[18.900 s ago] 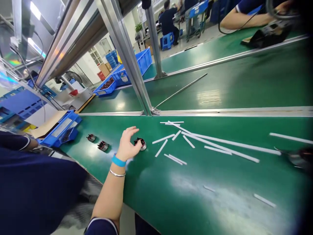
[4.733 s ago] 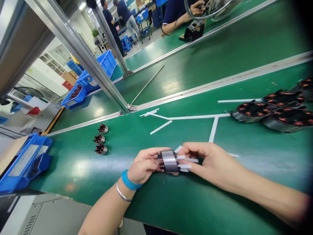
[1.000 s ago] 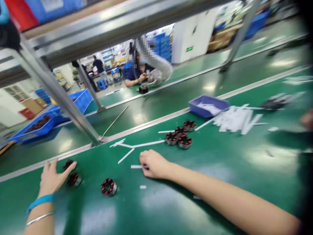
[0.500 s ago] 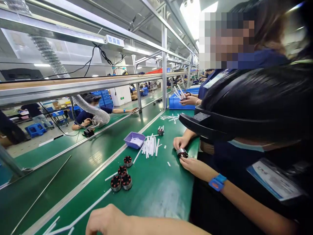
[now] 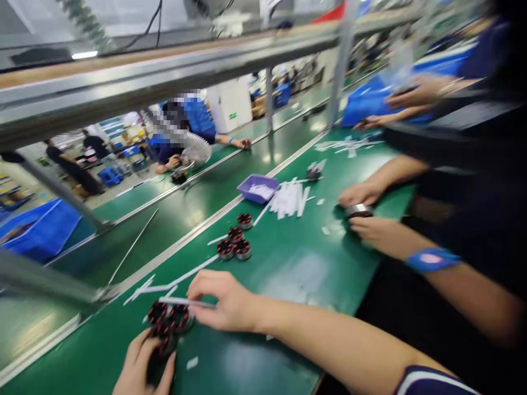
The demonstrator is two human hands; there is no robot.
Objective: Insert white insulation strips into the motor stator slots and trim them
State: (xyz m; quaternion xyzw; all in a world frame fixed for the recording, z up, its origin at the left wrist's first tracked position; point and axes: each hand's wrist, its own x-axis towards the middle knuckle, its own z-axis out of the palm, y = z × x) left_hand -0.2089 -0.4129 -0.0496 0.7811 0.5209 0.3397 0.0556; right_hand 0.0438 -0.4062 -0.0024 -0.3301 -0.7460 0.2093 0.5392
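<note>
My left hand (image 5: 144, 365) curves its fingers and thumb around the nearest motor stator (image 5: 165, 341), a dark round core with reddish copper windings. Two more stators (image 5: 179, 317) sit against it on the green bench. In my right hand (image 5: 224, 300), pinched between thumb and fingers, a thin white strip (image 5: 181, 301) reaches out over these stators. Several loose white strips (image 5: 150, 288) lie just beyond. Farther along stands another cluster of stators (image 5: 234, 236). Motion blur softens the fingertips.
A purple tray (image 5: 251, 191) of small white pieces stands beside a pile of white strips (image 5: 290, 198). At right, a co-worker's hands (image 5: 370, 225) hold a silver-rimmed stator. A metal rail (image 5: 193, 233) runs along the bench; a blue bin (image 5: 39, 230) is at left.
The view has swung down and left. My left hand and the near stators have come into sight. The white strip now shows in my right hand, whose fingers were partly cut off before.
</note>
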